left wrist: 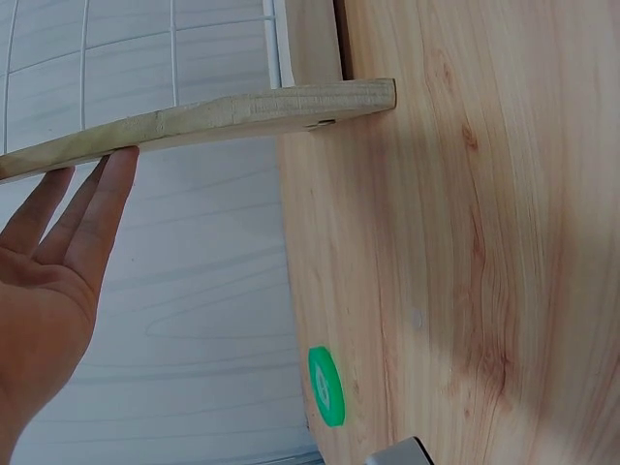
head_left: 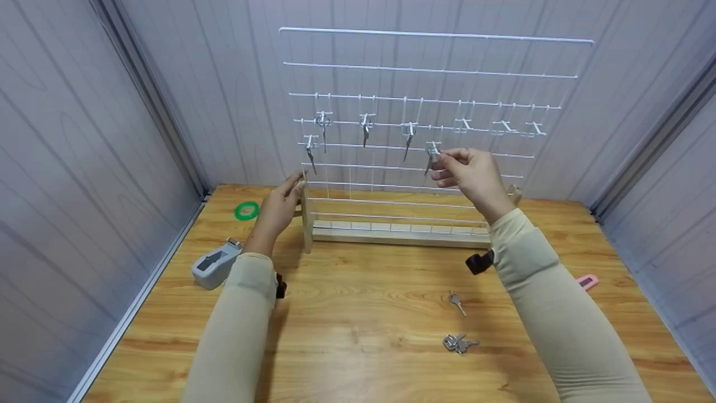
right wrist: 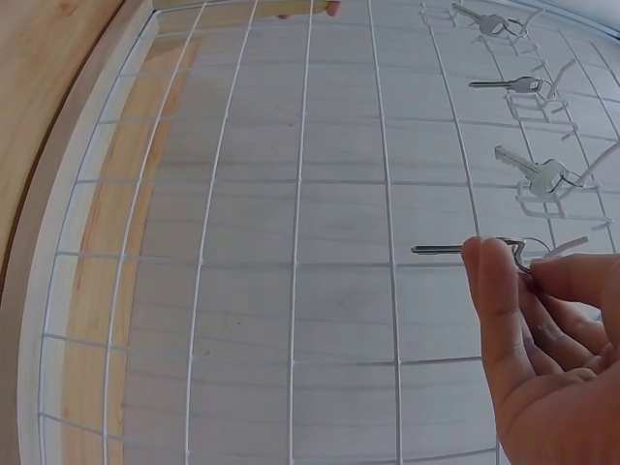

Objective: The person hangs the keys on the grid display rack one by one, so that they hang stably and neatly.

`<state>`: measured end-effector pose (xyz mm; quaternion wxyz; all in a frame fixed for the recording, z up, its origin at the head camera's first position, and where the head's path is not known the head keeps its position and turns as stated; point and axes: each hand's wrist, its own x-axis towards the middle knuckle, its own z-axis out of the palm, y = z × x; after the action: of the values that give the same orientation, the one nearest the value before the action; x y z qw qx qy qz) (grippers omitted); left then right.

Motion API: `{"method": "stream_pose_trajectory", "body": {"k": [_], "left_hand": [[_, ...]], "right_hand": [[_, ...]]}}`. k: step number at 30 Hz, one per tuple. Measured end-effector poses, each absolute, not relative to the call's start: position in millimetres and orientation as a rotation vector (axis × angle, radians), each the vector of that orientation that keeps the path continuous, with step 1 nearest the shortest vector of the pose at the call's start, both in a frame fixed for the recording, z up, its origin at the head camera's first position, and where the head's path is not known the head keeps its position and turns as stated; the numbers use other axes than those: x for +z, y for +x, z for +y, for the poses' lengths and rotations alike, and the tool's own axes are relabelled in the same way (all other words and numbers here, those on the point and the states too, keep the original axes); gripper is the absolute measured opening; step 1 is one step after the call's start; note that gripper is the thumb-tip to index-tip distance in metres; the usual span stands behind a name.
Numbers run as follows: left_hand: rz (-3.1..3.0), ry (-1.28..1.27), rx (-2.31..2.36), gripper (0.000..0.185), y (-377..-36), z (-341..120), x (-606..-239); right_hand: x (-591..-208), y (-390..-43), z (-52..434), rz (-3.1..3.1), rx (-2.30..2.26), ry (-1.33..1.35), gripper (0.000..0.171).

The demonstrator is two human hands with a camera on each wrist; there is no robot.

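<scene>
White wire grid (head_left: pixel 436 112) stands upright in a wooden frame (head_left: pixel 391 235) at the far side of the table (head_left: pixel 363 336). The right hand (head_left: pixel 475 173) pinches a key (head_left: pixel 429 159) between thumb and fingertips at a hook on the grid, right of four other hung keys (head_left: pixel 364 129). The left hand (head_left: pixel 279 207), fingers straight, touches the frame's left post (head_left: pixel 306 218). Two loose keys (head_left: pixel 458 342) and a single one lie near on the table. A green ring (head_left: pixel 246 210) and a grey device (head_left: pixel 215 263) lie to the left, a pink item (head_left: pixel 587 281) to the right
</scene>
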<state>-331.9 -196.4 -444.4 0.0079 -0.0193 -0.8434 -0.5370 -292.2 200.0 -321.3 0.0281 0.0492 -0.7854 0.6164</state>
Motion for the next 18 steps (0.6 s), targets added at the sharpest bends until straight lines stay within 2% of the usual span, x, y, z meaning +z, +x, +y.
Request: {"method": "stream_pose_trajectory", "body": {"k": [12,18], "left_hand": [[-2.628,-0.071,-1.699,0.059,-333.4,-197.0,-444.9],[-2.638,-0.061,-1.708,0.06,-333.0,-197.3,-442.7]], "right_hand": [[-337.3,-267.9,218.0,-2.653,1.698,0.167,0.037],[-361.5,-248.2,234.6,-2.98,1.401,0.246,0.039]]}}
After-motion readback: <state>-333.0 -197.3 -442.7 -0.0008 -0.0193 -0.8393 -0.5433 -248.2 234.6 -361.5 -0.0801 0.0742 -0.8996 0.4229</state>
